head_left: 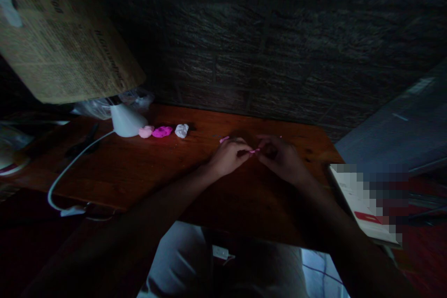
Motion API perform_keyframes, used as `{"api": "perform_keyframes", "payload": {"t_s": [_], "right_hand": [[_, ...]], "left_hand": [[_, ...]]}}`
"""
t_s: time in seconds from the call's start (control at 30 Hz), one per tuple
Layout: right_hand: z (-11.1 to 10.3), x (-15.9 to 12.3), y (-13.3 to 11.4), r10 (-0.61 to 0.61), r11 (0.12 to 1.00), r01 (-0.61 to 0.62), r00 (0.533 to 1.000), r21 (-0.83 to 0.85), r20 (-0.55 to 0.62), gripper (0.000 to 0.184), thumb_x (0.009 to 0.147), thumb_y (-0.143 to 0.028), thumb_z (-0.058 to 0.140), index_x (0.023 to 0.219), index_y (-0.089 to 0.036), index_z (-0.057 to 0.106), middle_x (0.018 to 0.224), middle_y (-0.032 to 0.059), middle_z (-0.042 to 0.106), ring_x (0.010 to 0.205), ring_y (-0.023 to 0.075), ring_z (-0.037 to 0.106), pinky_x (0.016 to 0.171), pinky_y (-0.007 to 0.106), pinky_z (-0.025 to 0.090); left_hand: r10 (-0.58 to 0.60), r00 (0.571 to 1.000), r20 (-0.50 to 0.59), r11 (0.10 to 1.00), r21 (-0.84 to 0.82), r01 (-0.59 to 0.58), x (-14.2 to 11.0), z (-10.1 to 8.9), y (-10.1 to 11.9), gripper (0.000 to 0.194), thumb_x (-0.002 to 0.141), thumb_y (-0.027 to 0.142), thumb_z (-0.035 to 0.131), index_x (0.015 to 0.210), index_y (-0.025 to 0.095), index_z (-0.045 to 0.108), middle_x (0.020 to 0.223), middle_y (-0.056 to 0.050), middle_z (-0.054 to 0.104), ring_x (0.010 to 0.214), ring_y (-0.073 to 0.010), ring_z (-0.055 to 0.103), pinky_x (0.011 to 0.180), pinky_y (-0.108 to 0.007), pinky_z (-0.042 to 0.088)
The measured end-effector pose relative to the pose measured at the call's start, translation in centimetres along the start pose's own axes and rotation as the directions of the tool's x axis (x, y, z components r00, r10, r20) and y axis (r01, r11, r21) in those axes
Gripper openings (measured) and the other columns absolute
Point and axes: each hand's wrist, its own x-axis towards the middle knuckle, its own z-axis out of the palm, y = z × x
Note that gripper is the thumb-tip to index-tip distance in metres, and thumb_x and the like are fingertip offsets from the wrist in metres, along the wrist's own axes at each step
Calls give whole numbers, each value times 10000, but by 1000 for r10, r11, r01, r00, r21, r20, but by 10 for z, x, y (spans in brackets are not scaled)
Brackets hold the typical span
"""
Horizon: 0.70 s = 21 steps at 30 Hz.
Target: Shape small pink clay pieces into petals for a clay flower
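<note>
Between my two hands is a small, thin pink piece (254,151), perhaps modelling clay. My left hand (228,156) pinches its left end, and the fingertips of my right hand (279,156) close on its right end. Just behind my left hand, another small pink piece (224,139) lies on the wooden table. Farther left sit a light pink lump (146,131), a bright magenta lump (162,132) and a crumpled-looking white lump (181,131). The scene is dim, so fine detail of the held piece is hard to make out.
A lamp with a printed paper shade (80,42) and white base (126,121) stands at the left; its cable (57,167) hangs over the front edge. Dark scissors-like objects (84,144) lie nearby. An open book (359,205) is at the right edge. A brick wall (223,56) rises behind.
</note>
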Motion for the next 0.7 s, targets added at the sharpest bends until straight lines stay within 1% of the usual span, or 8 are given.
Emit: {"api": "perform_keyframes", "payload": {"t_s": [0.1,0.17,0.27,0.37,0.4,0.47,0.57,0.7], "right_hand": [[-4,-1,-3,41,999,-38,995,30,-94,447,826,-381,708,1238,-223,635,1017,70,732,698,179,662,652,326,529],[-8,-1,-3,100,994,-88,975,72,-196,413,850,-444,698,1191,-215,648,985,73,734,720,194,679,651,325,528],[-15,0,-2,203,973,-149,913,174,-355,379,874,-515,666,1081,-198,662,826,54,717,657,195,665,598,309,502],[-21,0,3,260,960,-175,847,219,-464,380,864,-541,665,1014,-192,672,785,54,716,626,192,655,559,297,479],[-22,1,4,265,960,-180,830,214,-490,382,861,-547,662,998,-191,678,780,56,718,626,194,657,555,297,479],[-24,1,7,257,964,-179,813,194,-523,380,866,-551,649,975,-189,686,756,57,717,628,201,661,555,300,486],[-27,1,10,225,973,-161,802,162,-554,345,891,-520,624,958,-190,694,746,62,722,652,204,672,581,303,500],[-30,2,15,196,981,-149,788,127,-584,300,904,-477,609,944,-194,700,772,62,732,709,200,680,633,303,507]], "left_hand": [[-51,999,-12,996,-69,50,0,3,-1,118,911,216,658,931,214,775,950,-34,789,888,-176,712,886,-332,516],[-92,995,-23,984,-158,87,0,5,-3,121,913,218,655,951,209,769,952,-30,798,886,-173,720,869,-317,530],[-130,990,-45,944,-311,110,3,9,-7,109,904,225,665,933,176,759,987,-51,800,911,-170,732,882,-306,547],[-163,985,-58,907,-402,126,10,12,-7,87,879,212,690,917,158,746,1012,-68,795,945,-173,735,899,-308,556],[-168,984,-57,904,-407,131,14,14,-6,84,873,215,697,914,159,745,1012,-69,794,951,-176,734,903,-315,557],[-159,987,-33,911,-391,134,24,19,-3,80,866,219,707,905,160,744,1008,-70,792,958,-181,732,912,-328,556],[-136,990,31,923,-360,138,39,30,2,53,863,178,699,881,151,741,983,-72,792,935,-178,733,900,-327,560],[-174,984,40,943,-283,178,52,45,3,57,854,148,695,892,149,737,969,-74,795,902,-183,737,869,-331,572]]}}
